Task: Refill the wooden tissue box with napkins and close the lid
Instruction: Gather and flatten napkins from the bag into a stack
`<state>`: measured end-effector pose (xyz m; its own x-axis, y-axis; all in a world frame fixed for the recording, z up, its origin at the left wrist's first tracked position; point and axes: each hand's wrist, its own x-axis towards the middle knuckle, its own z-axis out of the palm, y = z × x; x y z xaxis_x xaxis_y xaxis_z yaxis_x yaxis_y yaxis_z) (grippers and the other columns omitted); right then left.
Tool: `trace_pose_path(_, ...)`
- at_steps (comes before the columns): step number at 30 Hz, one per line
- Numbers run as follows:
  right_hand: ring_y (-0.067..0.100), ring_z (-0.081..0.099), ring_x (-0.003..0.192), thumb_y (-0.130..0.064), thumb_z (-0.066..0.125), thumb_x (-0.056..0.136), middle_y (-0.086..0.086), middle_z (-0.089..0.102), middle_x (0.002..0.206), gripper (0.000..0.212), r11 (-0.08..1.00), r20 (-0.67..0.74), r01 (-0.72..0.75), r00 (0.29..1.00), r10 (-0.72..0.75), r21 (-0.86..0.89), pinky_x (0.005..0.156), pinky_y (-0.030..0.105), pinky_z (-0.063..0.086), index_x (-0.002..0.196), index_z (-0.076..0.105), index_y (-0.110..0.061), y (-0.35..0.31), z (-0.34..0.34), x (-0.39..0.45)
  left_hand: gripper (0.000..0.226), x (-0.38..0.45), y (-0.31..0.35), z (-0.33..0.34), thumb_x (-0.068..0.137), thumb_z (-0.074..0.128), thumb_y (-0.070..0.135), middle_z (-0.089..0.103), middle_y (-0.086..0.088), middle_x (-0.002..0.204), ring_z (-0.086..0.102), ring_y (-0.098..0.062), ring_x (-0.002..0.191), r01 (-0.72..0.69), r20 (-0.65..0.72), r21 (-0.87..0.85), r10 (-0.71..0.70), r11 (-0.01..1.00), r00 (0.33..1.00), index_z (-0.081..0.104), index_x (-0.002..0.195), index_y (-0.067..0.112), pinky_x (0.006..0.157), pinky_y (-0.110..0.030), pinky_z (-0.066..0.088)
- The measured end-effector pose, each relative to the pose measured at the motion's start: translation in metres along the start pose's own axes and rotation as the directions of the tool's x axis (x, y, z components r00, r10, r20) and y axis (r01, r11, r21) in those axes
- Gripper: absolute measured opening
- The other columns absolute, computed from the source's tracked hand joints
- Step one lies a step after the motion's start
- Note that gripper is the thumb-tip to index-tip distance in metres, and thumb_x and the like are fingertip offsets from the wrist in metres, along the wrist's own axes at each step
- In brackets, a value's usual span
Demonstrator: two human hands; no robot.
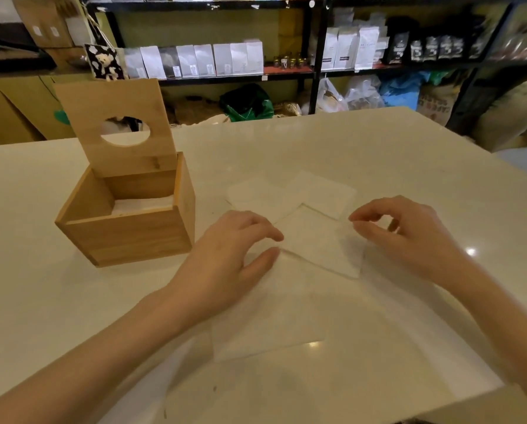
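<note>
A wooden tissue box (127, 237) stands on the left of the white table, its lid (118, 130) with a round hole tilted upright at the back. White napkins (139, 205) lie inside it. Several white napkins lie flat on the table: one (320, 243) between my hands, two (256, 195) (326, 191) beyond it, another (265, 325) nearer me. My left hand (225, 255) rests at the middle napkin's left corner with fingers apart, thumb and forefinger at its edge. My right hand (409, 234) hovers at its right edge, fingers curled, holding nothing.
The white table (378, 154) runs wide, its far edge in front of black shelves (314, 56) stocked with white and black bags. Cardboard boxes (17, 108) stand at the left behind the wooden box. Plastic bags (246, 102) lie on the floor under the shelves.
</note>
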<state>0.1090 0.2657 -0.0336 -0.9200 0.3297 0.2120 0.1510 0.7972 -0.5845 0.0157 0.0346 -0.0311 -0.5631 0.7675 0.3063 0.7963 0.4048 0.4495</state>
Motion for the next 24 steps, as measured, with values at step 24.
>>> trace_pose_path(24,0.02,0.055,0.074,-0.013,0.056,0.076,0.002,0.063,0.08,0.005,0.996,-0.043,-0.082,0.996,0.084,0.045,0.07,0.037,0.046,0.078,0.059,-0.017,0.0,0.021,-0.006,0.055,0.064,-0.016,0.053,0.077,0.049,0.04,0.056,-0.001,0.118,0.043,-0.017,0.116,-0.066,0.094,-0.093,0.075,0.994,0.993,0.047,0.127,0.017,0.089,-0.015,0.026)
